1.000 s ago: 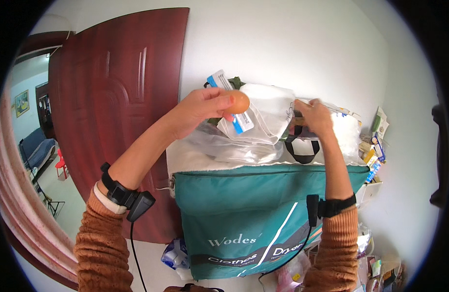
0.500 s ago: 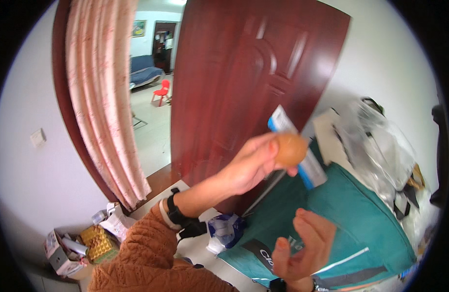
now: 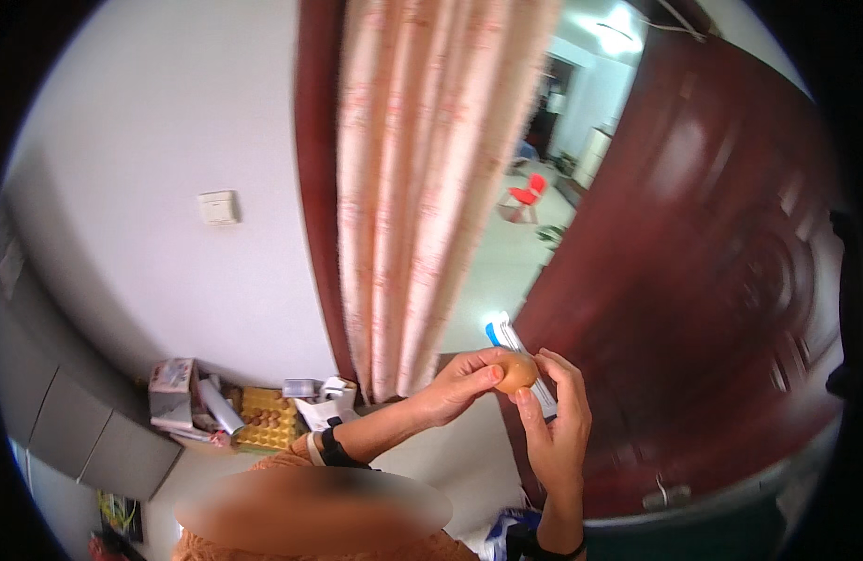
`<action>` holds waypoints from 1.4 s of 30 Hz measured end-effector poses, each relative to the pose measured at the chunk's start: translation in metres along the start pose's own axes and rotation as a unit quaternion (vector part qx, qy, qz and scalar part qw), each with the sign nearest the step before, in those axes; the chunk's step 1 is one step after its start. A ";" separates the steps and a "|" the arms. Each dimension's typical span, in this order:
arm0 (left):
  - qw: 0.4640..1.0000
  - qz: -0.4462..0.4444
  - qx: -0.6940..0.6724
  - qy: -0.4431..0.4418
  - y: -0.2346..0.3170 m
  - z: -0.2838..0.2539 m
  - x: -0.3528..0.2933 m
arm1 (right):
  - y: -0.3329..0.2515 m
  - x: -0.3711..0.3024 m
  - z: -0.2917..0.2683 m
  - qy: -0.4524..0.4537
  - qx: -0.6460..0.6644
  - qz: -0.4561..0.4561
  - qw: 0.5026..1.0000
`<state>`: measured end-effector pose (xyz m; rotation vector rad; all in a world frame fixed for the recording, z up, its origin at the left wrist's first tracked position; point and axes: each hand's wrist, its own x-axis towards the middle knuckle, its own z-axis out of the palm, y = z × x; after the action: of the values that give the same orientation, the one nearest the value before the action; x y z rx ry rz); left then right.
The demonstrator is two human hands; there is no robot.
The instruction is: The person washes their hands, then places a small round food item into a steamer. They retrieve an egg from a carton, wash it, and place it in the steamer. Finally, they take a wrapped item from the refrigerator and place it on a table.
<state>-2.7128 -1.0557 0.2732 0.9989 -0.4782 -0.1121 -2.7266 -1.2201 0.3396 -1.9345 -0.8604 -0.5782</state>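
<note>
A smooth brown egg (image 3: pixel 516 372) is held up in front of me between the fingers of my left hand (image 3: pixel 464 381), its thumb pressed on the near side. Behind the egg slants a slim, flat white and blue packet (image 3: pixel 502 331); its middle is hidden by the egg, and I cannot tell which fingers grip it. My right hand (image 3: pixel 558 419) closes in from the other side, thumb against the egg's lower edge and fingers curled around beside the packet.
A yellow egg tray (image 3: pixel 272 438) holding several brown eggs sits low by the wall, beside an open carton (image 3: pixel 172 397). A pink patterned curtain (image 3: pixel 431 187) hangs in the doorway, with a dark red door (image 3: pixel 703 280) to the right. Grey cabinets (image 3: pixel 99 435) line the left.
My view has swung left, away from the green bag. The right hand has risen from below and come to the egg, which the left hand still holds with the packet behind it.
</note>
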 end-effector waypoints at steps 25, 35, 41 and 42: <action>0.970 0.043 0.000 0.239 -0.072 -0.224 0.321 | 0.400 0.278 0.109 -0.158 0.264 0.020 0.951; 0.964 0.008 0.010 0.266 -0.093 -0.398 0.470 | 0.579 0.406 0.223 -0.149 0.529 0.322 0.771; 0.949 0.023 0.044 0.311 -0.039 -0.559 0.550 | 0.648 0.539 0.350 -0.187 0.489 0.329 0.786; 0.952 0.029 0.047 0.303 -0.027 -0.584 0.568 | 0.660 0.564 0.367 -0.199 0.485 0.322 0.789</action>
<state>-1.9488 -0.7877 0.1800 1.0517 0.0520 0.2693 -1.8411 -0.9348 0.1883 -1.2181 -0.4961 0.6278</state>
